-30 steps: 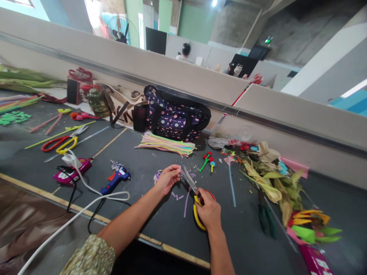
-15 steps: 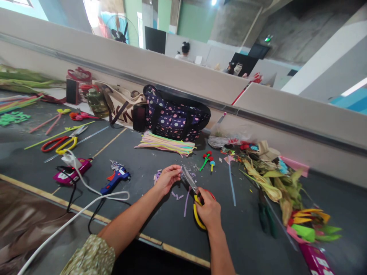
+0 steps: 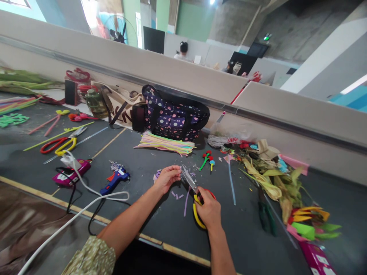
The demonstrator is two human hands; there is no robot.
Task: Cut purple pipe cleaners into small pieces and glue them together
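Observation:
My right hand (image 3: 208,208) is closed round the red and yellow handles of scissors (image 3: 188,178), whose blades point up and left toward my left fingertips. My left hand (image 3: 169,178) is pinched at the blade tips; what it holds is too small to make out. Below the blades a thin purple strip (image 3: 186,202) lies on the dark table. Short purple pieces (image 3: 177,196) lie beside my left hand, and more (image 3: 156,175) show just behind it. Beyond the hands is a bundle of pastel stems (image 3: 166,144).
A blue glue gun (image 3: 116,180), white cable (image 3: 86,208) and second scissors (image 3: 61,144) lie left. A patterned bag (image 3: 176,116) stands behind. Small red flowers (image 3: 206,158), dried leaves (image 3: 275,183) and green-handled pliers (image 3: 266,215) are right. People sit beyond the partition (image 3: 172,72).
The view has shifted very slightly. Both hands and the scissors stay almost where they were.

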